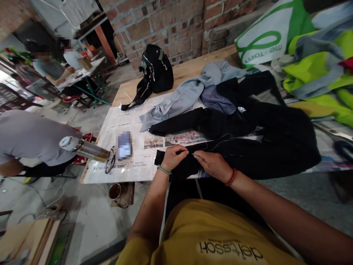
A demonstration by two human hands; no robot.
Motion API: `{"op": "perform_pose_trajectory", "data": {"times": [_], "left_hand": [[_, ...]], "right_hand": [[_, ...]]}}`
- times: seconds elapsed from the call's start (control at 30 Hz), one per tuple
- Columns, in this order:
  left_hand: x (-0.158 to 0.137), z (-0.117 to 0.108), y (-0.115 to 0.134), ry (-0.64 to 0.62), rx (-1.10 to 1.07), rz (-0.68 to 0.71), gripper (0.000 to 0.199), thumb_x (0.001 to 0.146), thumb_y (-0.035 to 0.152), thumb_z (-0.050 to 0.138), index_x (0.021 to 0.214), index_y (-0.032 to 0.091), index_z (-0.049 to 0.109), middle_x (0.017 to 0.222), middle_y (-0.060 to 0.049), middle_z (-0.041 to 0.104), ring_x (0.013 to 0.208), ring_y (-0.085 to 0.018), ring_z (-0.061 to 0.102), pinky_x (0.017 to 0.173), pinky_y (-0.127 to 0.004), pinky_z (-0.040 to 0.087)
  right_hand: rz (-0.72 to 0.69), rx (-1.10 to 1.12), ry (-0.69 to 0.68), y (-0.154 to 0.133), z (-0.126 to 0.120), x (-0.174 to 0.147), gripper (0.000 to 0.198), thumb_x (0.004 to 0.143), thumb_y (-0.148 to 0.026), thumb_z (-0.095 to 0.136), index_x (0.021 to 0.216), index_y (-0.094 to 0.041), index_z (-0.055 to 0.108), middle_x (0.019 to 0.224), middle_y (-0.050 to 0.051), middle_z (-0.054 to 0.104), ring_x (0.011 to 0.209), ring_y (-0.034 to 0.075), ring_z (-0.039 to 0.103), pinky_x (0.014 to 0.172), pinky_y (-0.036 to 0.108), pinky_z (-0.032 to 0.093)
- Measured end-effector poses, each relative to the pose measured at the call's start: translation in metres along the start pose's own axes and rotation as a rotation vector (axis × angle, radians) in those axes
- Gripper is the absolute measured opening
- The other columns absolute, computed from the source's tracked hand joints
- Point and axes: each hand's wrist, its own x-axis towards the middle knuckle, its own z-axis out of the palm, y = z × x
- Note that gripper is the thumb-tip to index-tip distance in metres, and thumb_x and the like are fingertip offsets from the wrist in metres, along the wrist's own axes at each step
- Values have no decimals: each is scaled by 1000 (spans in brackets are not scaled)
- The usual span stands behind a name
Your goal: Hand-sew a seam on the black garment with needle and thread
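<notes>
My left hand (174, 159) is closed in a pinch, thumb against the fingers; whatever lies between them is too small to make out. Close beside it, my right hand (214, 165) pinches a thin pale needle (192, 154) at its fingertips, pointing towards the left hand. Both hands are over the black garment (248, 156), spread along the near edge of the table. A fine pale thread (226, 140) loops across the cloth just beyond my right hand. Behind it lie a grey garment (179, 97) and a folded black sleeve (176, 123).
Newspaper (138, 171) covers the wooden table. On its left are eyeglasses (110, 161), a blurred phone-like object (124, 145) and a tilted bottle (85, 149). A black bag (161, 70) stands behind; scissors (331, 130) and yellow-green clothing (325, 70) are right. A mug (114, 191) sits below. People sit left.
</notes>
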Motion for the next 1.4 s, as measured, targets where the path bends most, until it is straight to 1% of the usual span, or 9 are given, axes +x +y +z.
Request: {"op": "perform_pose_trajectory", "data": {"times": [0.07, 0.23, 0.4, 0.63, 0.9, 1.0, 1.2, 1.33, 1.4], "left_hand": [[0, 0, 0, 1, -1, -8, 8, 73, 23, 64, 72, 16, 68, 71, -1, 66, 68, -12, 59, 67, -24, 46], [-1, 1, 0, 11, -8, -6, 7, 73, 22, 64, 72, 16, 67, 70, -1, 66, 68, -12, 59, 67, -23, 46], [-1, 0, 2, 22, -2, 11, 8, 73, 23, 64, 72, 16, 68, 71, -1, 66, 68, -12, 59, 67, -24, 47], [-1, 1, 1, 24, -10, 60, 9, 74, 24, 63, 72, 17, 69, 71, -3, 67, 69, -13, 60, 68, -26, 47], [-1, 4, -5, -33, 6, 87, 7, 74, 20, 64, 71, 17, 70, 70, -2, 67, 67, -12, 60, 68, -25, 47], [-1, 6, -7, -41, 7, 87, 8, 75, 19, 63, 70, 17, 69, 70, -2, 67, 67, -12, 60, 68, -25, 47], [-1, 10, -4, -141, 1, 116, 9, 75, 19, 62, 71, 17, 69, 72, -2, 67, 69, -11, 60, 69, -24, 48], [-2, 10, -5, -94, 28, 123, 7, 75, 20, 63, 77, 17, 70, 78, -2, 69, 74, -12, 62, 73, -25, 48], [-2, 12, -7, -54, 57, 118, 13, 72, 21, 67, 83, 17, 70, 83, -4, 70, 78, -14, 63, 76, -27, 49]], "right_hand": [[23, -24, -11, -1, -1, -1, 26, 93, -24, 34, 94, -17, 59, 76, 4, 66, 65, 12, 62, 60, 22, 42], [16, -37, -41, -4, -3, -5, 25, 90, -17, 33, 100, -14, 56, 87, 7, 66, 75, 15, 63, 67, 24, 43], [-5, -118, -50, -6, -3, -7, 25, 90, -20, 34, 91, -15, 58, 72, 5, 64, 65, 14, 60, 62, 23, 38], [10, -208, -48, -9, -2, -4, 23, 89, -18, 35, 86, -14, 57, 64, 4, 62, 59, 13, 57, 58, 23, 32], [150, -363, -126, -17, 8, 2, 24, 87, -21, 36, 89, -14, 59, 67, 8, 65, 60, 18, 59, 53, 27, 23], [173, -367, -108, -19, 14, 4, 25, 87, -21, 35, 87, -15, 59, 68, 8, 65, 60, 18, 58, 54, 27, 22], [200, -337, -52, -19, 20, 3, 27, 87, -19, 33, 82, -14, 59, 65, 9, 63, 59, 17, 56, 55, 27, 24], [239, -300, 6, -18, 21, 3, 28, 89, -25, 34, 90, -15, 59, 69, 7, 65, 60, 17, 57, 54, 26, 23], [258, -252, 39, -17, 22, 3, 29, 90, -27, 34, 95, -15, 60, 70, 6, 65, 60, 16, 58, 53, 26, 24]]}}
